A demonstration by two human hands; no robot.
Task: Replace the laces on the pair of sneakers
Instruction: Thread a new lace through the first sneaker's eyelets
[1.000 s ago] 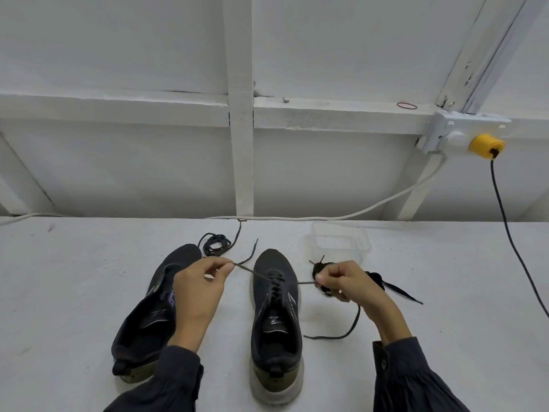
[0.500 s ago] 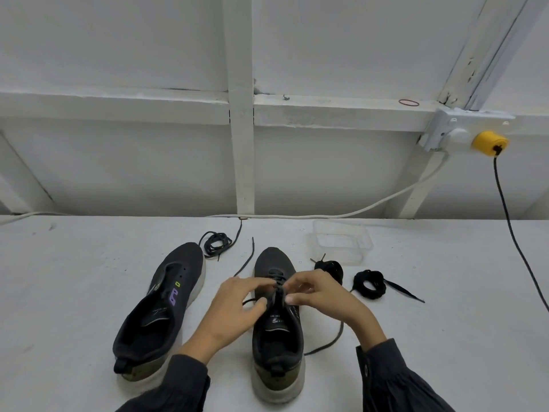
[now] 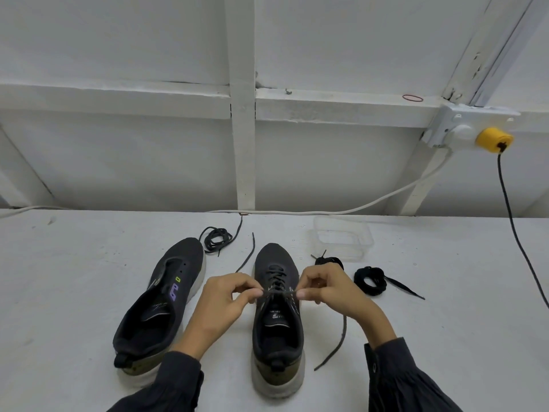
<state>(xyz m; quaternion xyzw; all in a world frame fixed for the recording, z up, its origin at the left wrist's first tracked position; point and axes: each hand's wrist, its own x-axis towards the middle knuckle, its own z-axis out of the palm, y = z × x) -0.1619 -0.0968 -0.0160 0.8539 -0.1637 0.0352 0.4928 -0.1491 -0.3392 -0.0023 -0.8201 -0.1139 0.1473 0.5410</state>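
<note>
Black lace [image 3: 279, 292], pinched by left hand [image 3: 222, 304] and right hand [image 3: 331, 291] fingers (above laced sneaker [image 3: 277, 337]), may slip if tugged unevenly.

Saw matt dark knit cloth on the left shoe [image 3: 166, 304] and right shoe [image 3: 274, 257], with dull off-white soles, and a thin matt woven lace [image 3: 279, 292]. Found the table [image 3: 74, 292] matt white and faintly grainy, the tub [image 3: 341, 239] clear smooth plastic, the plug [image 3: 493, 139] glossy yellow plastic. Noted soft, dark, matt cloth in the sleeve [image 3: 401, 379].
</note>
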